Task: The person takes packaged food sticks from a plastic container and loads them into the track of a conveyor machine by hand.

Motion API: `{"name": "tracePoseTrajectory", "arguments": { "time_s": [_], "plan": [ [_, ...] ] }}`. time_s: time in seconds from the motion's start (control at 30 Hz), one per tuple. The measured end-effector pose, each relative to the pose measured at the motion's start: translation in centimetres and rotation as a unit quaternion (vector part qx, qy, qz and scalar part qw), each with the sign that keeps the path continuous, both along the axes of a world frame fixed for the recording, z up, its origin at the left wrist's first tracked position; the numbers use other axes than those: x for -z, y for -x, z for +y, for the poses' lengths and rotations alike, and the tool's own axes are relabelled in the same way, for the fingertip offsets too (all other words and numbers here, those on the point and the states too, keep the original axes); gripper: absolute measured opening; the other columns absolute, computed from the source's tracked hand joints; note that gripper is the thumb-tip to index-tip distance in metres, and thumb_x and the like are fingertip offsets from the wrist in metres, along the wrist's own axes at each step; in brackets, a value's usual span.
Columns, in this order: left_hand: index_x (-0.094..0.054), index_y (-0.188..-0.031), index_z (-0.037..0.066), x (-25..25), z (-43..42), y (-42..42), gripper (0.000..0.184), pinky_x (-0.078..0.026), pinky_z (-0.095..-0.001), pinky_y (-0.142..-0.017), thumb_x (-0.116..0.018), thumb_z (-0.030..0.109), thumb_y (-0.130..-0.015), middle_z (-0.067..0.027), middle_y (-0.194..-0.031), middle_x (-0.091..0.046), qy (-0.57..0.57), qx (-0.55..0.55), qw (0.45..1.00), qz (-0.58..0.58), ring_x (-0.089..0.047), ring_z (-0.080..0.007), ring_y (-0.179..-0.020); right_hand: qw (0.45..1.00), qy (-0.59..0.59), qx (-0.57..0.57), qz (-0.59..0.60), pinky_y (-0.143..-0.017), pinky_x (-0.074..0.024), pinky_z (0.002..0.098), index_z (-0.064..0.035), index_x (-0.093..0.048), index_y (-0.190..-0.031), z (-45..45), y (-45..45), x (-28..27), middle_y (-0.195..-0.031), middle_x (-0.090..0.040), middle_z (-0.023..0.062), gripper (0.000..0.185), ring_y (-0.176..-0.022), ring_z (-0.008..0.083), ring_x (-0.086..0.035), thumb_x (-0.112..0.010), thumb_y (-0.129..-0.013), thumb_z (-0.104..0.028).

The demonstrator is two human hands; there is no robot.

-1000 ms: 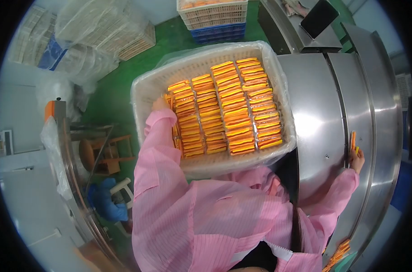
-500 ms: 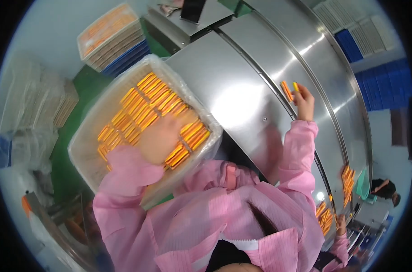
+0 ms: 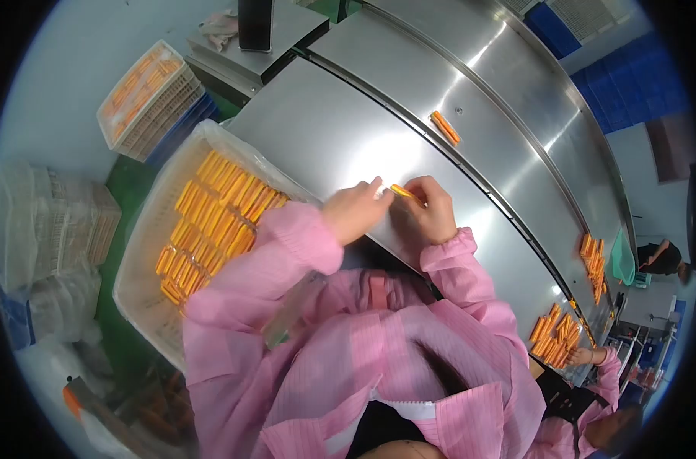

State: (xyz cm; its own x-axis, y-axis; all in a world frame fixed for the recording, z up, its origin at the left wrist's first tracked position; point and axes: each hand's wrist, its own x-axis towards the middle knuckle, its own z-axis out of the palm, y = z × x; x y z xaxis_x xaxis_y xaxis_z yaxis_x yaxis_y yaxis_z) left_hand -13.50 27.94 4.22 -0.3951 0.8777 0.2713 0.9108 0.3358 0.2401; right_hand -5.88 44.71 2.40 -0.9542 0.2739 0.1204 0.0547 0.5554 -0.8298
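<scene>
My right hand [image 3: 433,213] pinches a short orange-and-yellow stick [image 3: 403,192] above the steel table. Close by on its left, my left hand [image 3: 355,212] has its fingers closed, with a small whitish bit [image 3: 380,191] at the fingertips that I cannot make out. Left of my body stands a plastic-lined white crate [image 3: 150,321] holding rows of similar sticks [image 3: 221,206]. Beyond my hands, a small group of sticks [image 3: 444,128] lies on the steel belt.
A steel table [image 3: 302,122] runs along the belt. More sticks lie in piles [image 3: 554,336] at the right, near a co-worker's hand [image 3: 585,356]. A stack of filled crates [image 3: 145,99] stands at the far left. A green basket [image 3: 622,258] sits beyond the belt.
My left hand has left the crate and moved right, over the table. My right hand has come back from the belt toward it, still holding a stick. The view has shifted.
</scene>
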Motion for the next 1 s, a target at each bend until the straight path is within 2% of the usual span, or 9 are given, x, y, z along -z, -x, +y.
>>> {"name": "tracePoseTrajectory", "arguments": {
  "time_s": [0.17, 0.23, 0.3, 0.57, 0.63, 0.73, 0.83, 0.87, 1.0],
  "plan": [
    [-0.055, -0.096, 0.005, -5.2, -12.3, 2.5, 0.021, -0.045, -0.0349, -0.065, -0.054, 0.013, -0.077, -0.0138, -0.091, -0.056, -0.106, -0.225, 0.966, -0.073, -0.055, -0.0283, -0.080, 0.995, -0.089, -0.032, 0.022, -0.063, -0.0417, 0.0374, -0.0034, -0.051, -0.080, -0.8, 0.7, 0.6, -0.075, -0.052, 0.0134, 0.015, -0.072, 0.0318, -0.050, -0.059, -0.069, -0.004],
    [-0.055, -0.096, 0.004, -6.4, -18.0, 2.2, 0.019, -0.044, -0.0333, -0.071, -0.052, 0.012, -0.080, -0.0147, -0.087, -0.058, -0.116, -0.421, 0.882, -0.177, -0.057, -0.0262, -0.081, 0.991, -0.117, -0.048, 0.041, -0.063, -0.0408, 0.0383, -0.0038, -0.050, -0.080, -0.9, 1.2, 1.0, -0.075, -0.052, 0.0132, 0.015, -0.073, 0.0322, -0.049, -0.059, -0.068, -0.005],
    [-0.056, -0.095, 0.004, -3.9, -25.6, 2.0, 0.018, -0.043, -0.0329, -0.071, -0.051, 0.012, -0.080, -0.0141, -0.086, -0.059, -0.080, -0.526, 0.835, -0.141, -0.057, -0.0257, -0.078, 0.986, -0.152, -0.055, 0.045, -0.062, -0.0413, 0.0352, -0.0026, -0.052, -0.078, -1.1, 1.6, 1.5, -0.074, -0.051, 0.0121, 0.014, -0.072, 0.0292, -0.050, -0.061, -0.067, -0.002],
    [-0.056, -0.094, 0.005, 4.5, -43.3, -4.9, 0.019, -0.044, -0.0340, -0.068, -0.049, 0.015, -0.079, -0.0142, -0.076, -0.059, -0.005, -0.678, 0.727, -0.111, -0.058, -0.0277, -0.074, 0.978, -0.184, -0.079, 0.053, -0.065, -0.0406, 0.0351, -0.0031, -0.053, -0.078, -0.5, 2.5, 2.2, -0.078, -0.051, 0.0114, 0.016, -0.075, 0.0297, -0.048, -0.061, -0.065, -0.001],
    [-0.058, -0.090, 0.007, 6.9, -45.3, -6.1, 0.017, -0.044, -0.0310, -0.052, -0.052, 0.018, -0.079, -0.0068, -0.063, -0.057, 0.009, -0.699, 0.709, -0.096, -0.054, -0.0183, -0.053, 0.981, -0.177, -0.053, 0.065, -0.067, -0.0414, 0.0346, -0.0027, -0.054, -0.082, -0.5, 2.4, 1.7, -0.081, -0.050, 0.0121, 0.018, -0.078, 0.0294, -0.049, -0.061, -0.065, -0.001],
    [-0.059, -0.091, 0.008, 9.7, -46.9, -6.9, 0.018, -0.045, -0.0317, -0.049, -0.053, 0.019, -0.078, -0.0072, -0.064, -0.058, 0.020, -0.711, 0.700, -0.071, -0.055, -0.0178, -0.053, 0.978, -0.197, -0.060, 0.041, -0.071, -0.0423, 0.0337, -0.0019, -0.054, -0.086, 0.4, 2.6, 2.0, -0.087, -0.049, 0.0132, 0.021, -0.082, 0.0293, -0.051, -0.060, -0.066, 0.000],
    [-0.059, -0.096, 0.009, 8.2, -43.3, -5.7, 0.025, -0.046, -0.0355, -0.073, -0.053, 0.018, -0.073, -0.0138, -0.087, -0.062, 0.185, -0.752, 0.617, -0.140, -0.060, -0.0279, -0.081, 0.969, -0.238, -0.068, 0.012, -0.073, -0.0433, 0.0329, -0.0010, -0.054, -0.086, 0.8, 2.7, 2.9, -0.091, -0.049, 0.0141, 0.018, -0.082, 0.0293, -0.053, -0.058, -0.069, 0.002],
    [-0.060, -0.096, 0.009, 8.2, -42.9, -5.7, 0.025, -0.045, -0.0363, -0.075, -0.053, 0.019, -0.074, -0.0138, -0.088, -0.061, 0.180, -0.753, 0.616, -0.146, -0.059, -0.0289, -0.084, 0.981, -0.176, -0.075, 0.026, -0.071, -0.0389, 0.0408, -0.0024, -0.054, -0.085, -0.1, 2.9, 1.7, -0.086, -0.050, 0.0168, 0.014, -0.081, 0.0347, -0.047, -0.053, -0.071, -0.008],
    [-0.062, -0.086, 0.010, 10.1, -43.2, -5.5, 0.020, -0.046, -0.0386, -0.072, -0.056, 0.020, -0.071, -0.0154, -0.084, -0.061, 0.155, -0.784, 0.573, -0.181, -0.059, -0.0318, -0.081, 0.979, -0.191, -0.067, -0.011, -0.070, -0.0407, 0.0359, -0.0014, -0.055, -0.085, -0.6, 3.0, 1.9, -0.085, -0.050, 0.0148, 0.013, -0.081, 0.0316, -0.050, -0.053, -0.072, -0.002]
  ]
}}
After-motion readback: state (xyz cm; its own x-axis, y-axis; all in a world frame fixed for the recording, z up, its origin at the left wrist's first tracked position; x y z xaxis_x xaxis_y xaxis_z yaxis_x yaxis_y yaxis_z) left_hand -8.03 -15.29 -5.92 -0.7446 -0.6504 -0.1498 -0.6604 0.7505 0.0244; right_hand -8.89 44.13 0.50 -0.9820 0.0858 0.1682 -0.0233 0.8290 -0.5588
